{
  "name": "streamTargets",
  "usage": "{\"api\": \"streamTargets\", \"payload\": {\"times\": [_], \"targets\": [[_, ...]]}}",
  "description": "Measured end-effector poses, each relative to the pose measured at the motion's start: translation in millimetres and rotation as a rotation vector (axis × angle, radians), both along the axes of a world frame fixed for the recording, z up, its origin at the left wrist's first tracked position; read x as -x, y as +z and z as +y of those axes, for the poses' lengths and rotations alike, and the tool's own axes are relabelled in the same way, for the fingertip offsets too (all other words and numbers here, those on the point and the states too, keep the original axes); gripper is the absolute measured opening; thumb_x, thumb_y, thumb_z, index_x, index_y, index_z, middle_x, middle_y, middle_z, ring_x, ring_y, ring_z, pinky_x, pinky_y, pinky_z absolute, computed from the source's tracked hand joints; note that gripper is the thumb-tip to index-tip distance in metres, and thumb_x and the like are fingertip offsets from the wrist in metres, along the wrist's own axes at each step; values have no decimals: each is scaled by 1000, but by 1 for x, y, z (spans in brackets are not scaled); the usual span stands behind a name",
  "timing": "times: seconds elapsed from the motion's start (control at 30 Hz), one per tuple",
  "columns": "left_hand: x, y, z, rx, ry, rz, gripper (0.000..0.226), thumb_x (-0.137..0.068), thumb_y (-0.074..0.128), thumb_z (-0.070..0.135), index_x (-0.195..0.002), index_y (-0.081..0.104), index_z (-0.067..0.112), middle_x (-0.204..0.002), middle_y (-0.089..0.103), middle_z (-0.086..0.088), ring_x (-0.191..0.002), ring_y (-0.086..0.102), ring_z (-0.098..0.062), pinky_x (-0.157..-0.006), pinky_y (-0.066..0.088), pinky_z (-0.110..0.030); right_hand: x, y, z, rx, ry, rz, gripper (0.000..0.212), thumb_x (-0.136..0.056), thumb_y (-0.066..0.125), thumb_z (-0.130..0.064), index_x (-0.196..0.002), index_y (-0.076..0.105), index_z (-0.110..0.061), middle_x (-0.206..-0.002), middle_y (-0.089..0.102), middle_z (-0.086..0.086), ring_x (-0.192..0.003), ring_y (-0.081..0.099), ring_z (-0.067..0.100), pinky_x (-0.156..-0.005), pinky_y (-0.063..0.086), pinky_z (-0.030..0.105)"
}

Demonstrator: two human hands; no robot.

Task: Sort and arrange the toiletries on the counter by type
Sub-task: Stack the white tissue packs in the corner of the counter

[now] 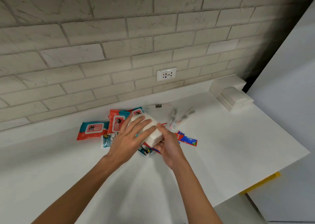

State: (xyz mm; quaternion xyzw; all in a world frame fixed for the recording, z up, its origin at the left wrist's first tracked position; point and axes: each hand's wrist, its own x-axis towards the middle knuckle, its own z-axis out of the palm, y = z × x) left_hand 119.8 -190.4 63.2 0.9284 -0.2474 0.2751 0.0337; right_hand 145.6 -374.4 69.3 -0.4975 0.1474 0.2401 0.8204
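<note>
Carefully lift the soft white rectangular pack (154, 136) clear of the red-and-teal wipe packets (92, 130); left hand (131, 136) lies flat on top, right hand (169, 147) curls round its near end.

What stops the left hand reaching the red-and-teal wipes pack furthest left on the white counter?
Probably nothing much: the wipes pack lies in the open beside the left hand, nothing between. Only hindrance: that hand rests on a white wrapped block the right hand grips.

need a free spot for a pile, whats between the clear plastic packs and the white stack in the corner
In the head view, only bare counter lies between the clear packs and the white stack.
</note>
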Motion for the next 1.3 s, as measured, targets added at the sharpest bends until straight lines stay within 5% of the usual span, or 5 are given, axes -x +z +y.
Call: {"api": "streamTargets", "payload": {"times": [0.27,0.43,0.57,0.8,1.3], "targets": [[0,9,-56,781,234,303,66,-94,73,11,-151,42,23,-152,48,6,-139,43,-6,-113,40,-27,3,5,-52,-62,-175,-45,35,-104,68,-32,-132,67,-10,-120,79,8,-115,75,24,-83,64,34],[-10,11,-120,1362,364,662,26,-103,60,30,-129,61,26,-118,72,9,-107,71,-7,-99,58,-43,-3,4,-103,1,-207,-104,38,-105,68,-34,-132,67,-7,-118,79,9,-108,77,24,-81,64,35],[-15,21,-185,1739,380,815,30,-105,55,38,-127,64,20,-106,78,0,-95,77,-20,-84,63,-42,-8,2,-149,41,-215,-150,40,-102,72,-33,-135,67,-12,-124,78,8,-117,74,27,-96,63,44],[-28,25,-293,1770,326,877,50,-88,80,35,-130,58,19,-103,79,-1,-95,77,-21,-82,64,-41,-22,11,-252,90,-187,-199,37,-100,76,-29,-133,67,-16,-124,78,7,-113,76,24,-98,63,47],[-78,2,-421,1666,358,908,60,-82,81,43,-135,57,26,-120,73,-3,-102,74,-24,-84,64,-40,-57,1,-397,122,-125,-210,47,-93,83,-33,-136,63,-30,-131,74,2,-113,77,21,-92,65,37]]}}
